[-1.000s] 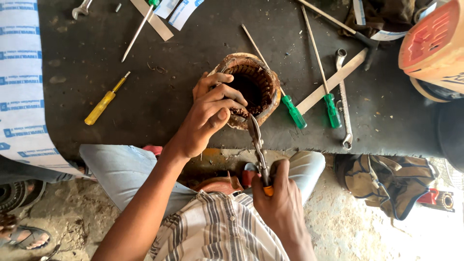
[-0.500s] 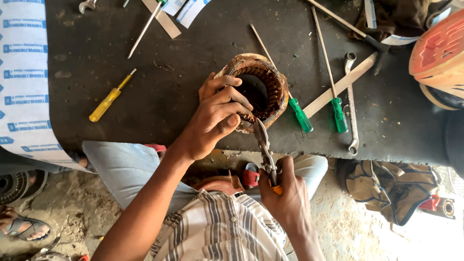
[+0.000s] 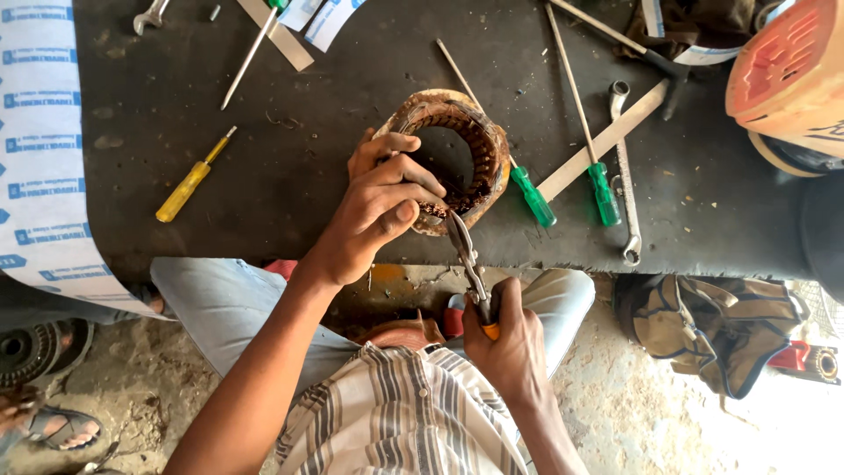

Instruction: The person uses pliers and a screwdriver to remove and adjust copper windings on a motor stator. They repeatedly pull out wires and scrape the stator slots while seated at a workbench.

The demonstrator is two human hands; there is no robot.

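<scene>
The left hand (image 3: 382, 207) reaches forward, fingers curled in a grip. The right hand (image 3: 505, 339) sits close to the body, closed tight.

left edge: white printed sheet (image 3: 40, 158), blue label blocks, draped over table edge
top centre: white paper slips (image 3: 318, 16), blue print
top right: white-blue tape strip (image 3: 703, 54), curved; orange container (image 3: 787, 75), lettering at its base

You get bright daylight, glare washing out ground right of your right hand (image 3: 510, 347), sharp focus, slight edge distortion.
</scene>
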